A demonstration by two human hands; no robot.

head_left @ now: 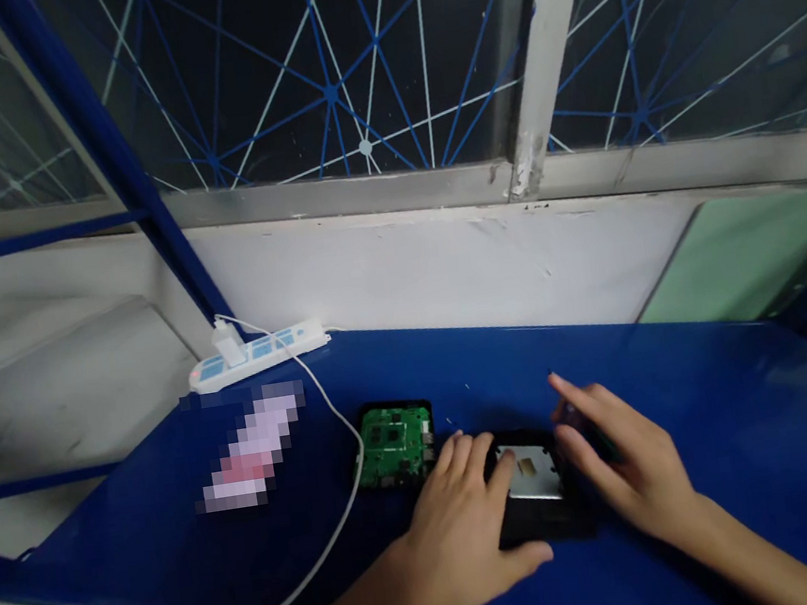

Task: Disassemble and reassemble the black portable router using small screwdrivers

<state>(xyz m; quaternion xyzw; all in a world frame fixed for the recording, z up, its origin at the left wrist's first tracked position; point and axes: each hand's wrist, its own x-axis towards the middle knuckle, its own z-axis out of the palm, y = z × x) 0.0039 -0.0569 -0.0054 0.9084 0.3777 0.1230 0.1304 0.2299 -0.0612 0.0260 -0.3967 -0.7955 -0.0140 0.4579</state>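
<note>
- My left hand [461, 526] sits lower centre of frame, palm down on the blue bench [731, 415], grip loose: fingers spread, thumb stretched along the near edge of the black case [537, 515].
- Left fingertips [463, 447] rest at the case's upper left corner, just beside the green circuit board [394, 443].
- My right hand [624, 457] is right of centre, touching the right side of the case. Grip half curled; it seems to pinch something small and dark, but that part is blurred, so I cannot tell whether it holds anything.
- Black case lies flat on the bench between both hands, centre-bottom of frame. Silver metal plate [529, 474] shows inside its top face, with a small tan square on it.
- Green circuit board lies flat in its own dark shell, left of the case, near but apart from it.
- White cable [344, 514] runs from the white charger plug [229, 345] in the power strip [260, 354], upper left of the bench, curves past the left edge of the board and drops off the near edge at lower left.
- Pixelated pink-white object [251, 449] lies on the bench left of the cable.
- Window with blue and white crossing lines [352, 57] fills the top of the frame above a white wall ledge [444, 266].
</note>
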